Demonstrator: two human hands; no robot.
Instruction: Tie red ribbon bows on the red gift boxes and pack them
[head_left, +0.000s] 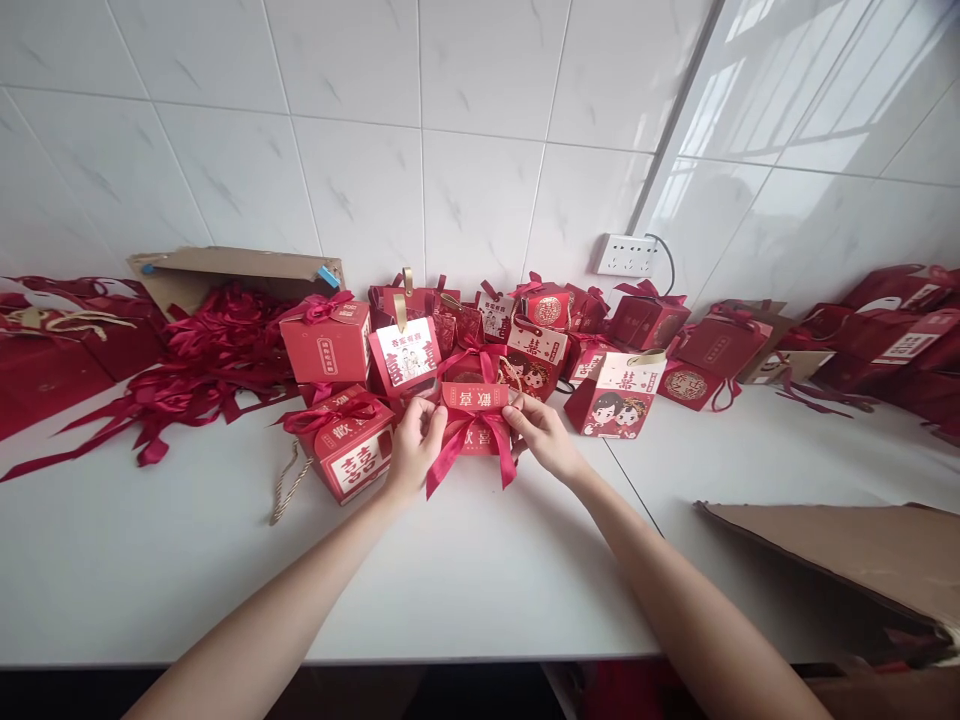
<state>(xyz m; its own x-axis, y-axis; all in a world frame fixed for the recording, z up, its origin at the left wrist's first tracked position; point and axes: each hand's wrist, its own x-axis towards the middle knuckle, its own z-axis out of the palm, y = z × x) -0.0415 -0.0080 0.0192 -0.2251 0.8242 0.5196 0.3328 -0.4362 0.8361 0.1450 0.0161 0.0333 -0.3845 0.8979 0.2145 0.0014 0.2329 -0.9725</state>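
Note:
In the middle of the head view, a small red gift box with gold characters and a red ribbon bow on its front sits between my hands. The bow's two tails hang down over the white tabletop. My left hand pinches the box's left side with thumb and fingers. On the opposite edge, my right hand grips it the same way, its lower fingers partly hidden. Close by on the left stands a red box with a ribbon, beside a twisted gold cord.
Several red gift boxes are crowded along the tiled wall. A cardboard box spills red ribbons at the left. A power strip is on the wall. An open cardboard carton reaches over the table's right front.

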